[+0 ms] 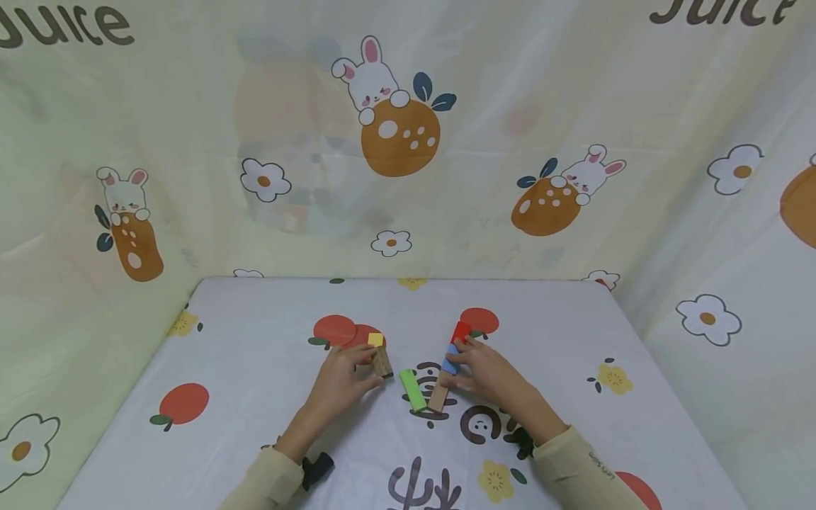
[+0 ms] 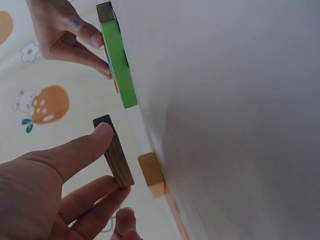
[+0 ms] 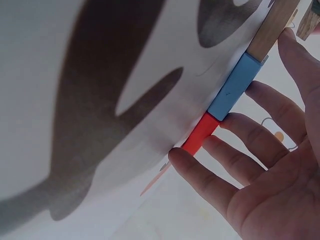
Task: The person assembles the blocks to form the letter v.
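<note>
Left fingers (image 2: 87, 199) pinch a brown block (image 2: 118, 159); extended right fingers (image 3: 252, 138) partly hide the blue block (image 1: 450, 361).

A cream cloth backdrop (image 1: 459, 227) printed with rabbits (image 1: 372, 86), orange fruit (image 1: 400, 156) and white flowers (image 1: 251, 177) hangs behind and along both sides of the desk (image 1: 542, 326), its white cover patterned with red fruit (image 1: 184, 404) and yellow flowers (image 1: 496, 480), under soft light.

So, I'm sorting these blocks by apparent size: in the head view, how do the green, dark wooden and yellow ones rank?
Largest to smallest, by what shows:
1. Green block
2. Dark wooden block, partly covered by the left hand
3. Yellow block, clearly smallest
</note>
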